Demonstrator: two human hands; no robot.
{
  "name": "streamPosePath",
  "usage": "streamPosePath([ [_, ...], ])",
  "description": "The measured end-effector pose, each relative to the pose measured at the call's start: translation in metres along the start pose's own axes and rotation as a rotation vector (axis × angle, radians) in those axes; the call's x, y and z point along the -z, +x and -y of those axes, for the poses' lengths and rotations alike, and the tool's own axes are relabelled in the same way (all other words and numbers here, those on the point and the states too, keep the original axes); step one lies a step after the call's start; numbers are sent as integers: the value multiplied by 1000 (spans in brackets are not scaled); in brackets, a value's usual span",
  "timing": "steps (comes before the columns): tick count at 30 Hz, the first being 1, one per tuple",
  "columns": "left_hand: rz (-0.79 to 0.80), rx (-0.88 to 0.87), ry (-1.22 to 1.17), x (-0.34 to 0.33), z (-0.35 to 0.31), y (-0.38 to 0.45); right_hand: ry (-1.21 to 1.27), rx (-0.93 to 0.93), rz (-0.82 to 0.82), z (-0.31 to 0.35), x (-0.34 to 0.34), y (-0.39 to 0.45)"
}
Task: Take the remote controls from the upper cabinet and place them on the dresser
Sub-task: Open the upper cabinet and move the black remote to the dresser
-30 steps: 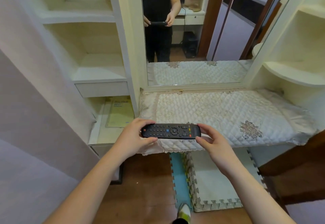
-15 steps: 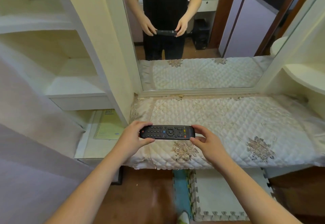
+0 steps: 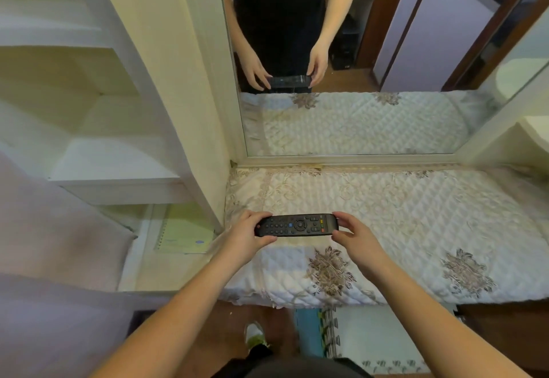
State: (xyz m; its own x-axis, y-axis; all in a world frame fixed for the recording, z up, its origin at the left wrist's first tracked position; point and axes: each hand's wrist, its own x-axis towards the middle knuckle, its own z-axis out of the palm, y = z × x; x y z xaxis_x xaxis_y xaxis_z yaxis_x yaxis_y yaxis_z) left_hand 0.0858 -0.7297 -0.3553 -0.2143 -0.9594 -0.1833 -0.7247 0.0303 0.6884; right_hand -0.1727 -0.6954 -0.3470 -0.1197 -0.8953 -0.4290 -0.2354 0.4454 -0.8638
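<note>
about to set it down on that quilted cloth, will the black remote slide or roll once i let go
Probably neither. The black remote looks flat and long, so rolling seems unlikely. The quilted cloth is padded and textured, which should grip it. It looks stiff and light: the left hand and right hand pinch only its ends without sag.

A large mirror (image 3: 356, 80) is standing at the back, its cream frame meeting a quilted white cover (image 3: 401, 223) with brown embroidered flowers that is lying over the counter. On the left, cream open shelves (image 3: 113, 169) are rising in tiers — a yellow-green notebook (image 3: 184, 229) is resting in the lowest bay. A rounded shelf (image 3: 534, 131) is showing at the right edge. Below, brown wooden floor (image 3: 225, 327) is running under a foam puzzle mat (image 3: 371, 336) — white with a blue strip. The mirror is reflecting lilac door panels in dark wooden frames.
</note>
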Motion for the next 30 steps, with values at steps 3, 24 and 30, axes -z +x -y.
streamPosePath([
  [3,19,-7,4,-2,7,22,-9,-37,-39,1,-6,15],
  [24,58,433,-435,-36,22,125,86,-230,-28,-9,-7,127],
  [30,9,557,-730,-38,18,137,90,-277,-2,-11,-2,152],
])
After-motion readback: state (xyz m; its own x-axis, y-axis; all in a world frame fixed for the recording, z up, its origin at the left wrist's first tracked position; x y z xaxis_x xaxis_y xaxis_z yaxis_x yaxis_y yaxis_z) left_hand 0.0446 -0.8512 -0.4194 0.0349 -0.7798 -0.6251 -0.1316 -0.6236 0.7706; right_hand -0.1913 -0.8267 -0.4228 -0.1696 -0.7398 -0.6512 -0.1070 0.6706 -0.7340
